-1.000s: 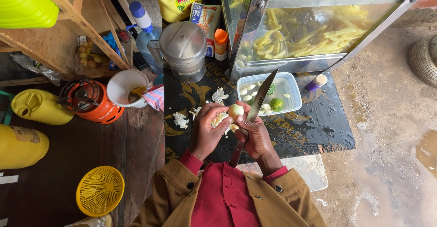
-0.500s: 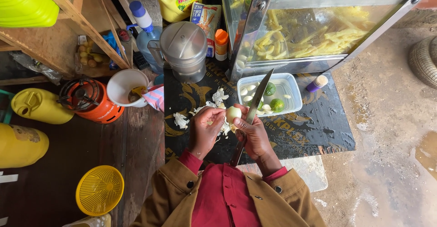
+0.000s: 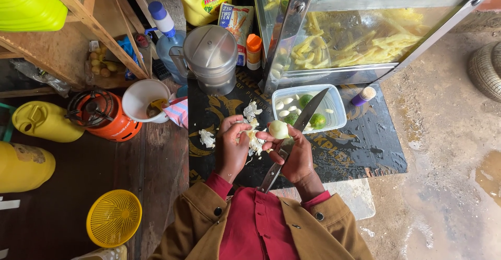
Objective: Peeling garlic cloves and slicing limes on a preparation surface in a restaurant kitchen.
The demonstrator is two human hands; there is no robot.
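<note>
My right hand [image 3: 295, 155] grips a long knife [image 3: 297, 135] and also pinches a peeled pale onion [image 3: 278, 129] between thumb and fingers. The blade points up-right over a clear plastic tub [image 3: 336, 103]. My left hand [image 3: 232, 145] is just left of the onion and holds loose white peel [image 3: 254, 142]. More peel scraps [image 3: 207, 137] lie on the black mat [image 3: 355, 145] to the left of my hands. The tub holds water, several peeled white pieces and green limes [image 3: 317, 120].
A glass display case with fries [image 3: 355, 35] stands behind the tub. A metal jug [image 3: 211, 56], white funnel [image 3: 143, 99], orange gas burner [image 3: 102, 116], yellow jerrycans [image 3: 44, 122] and a yellow basket [image 3: 115, 218] are on the left. Wet ground [image 3: 449, 150] lies right.
The onion has passed fully into my right hand and shifted right toward the tub. The knife has tilted further right. My left hand has come away holding peel.
</note>
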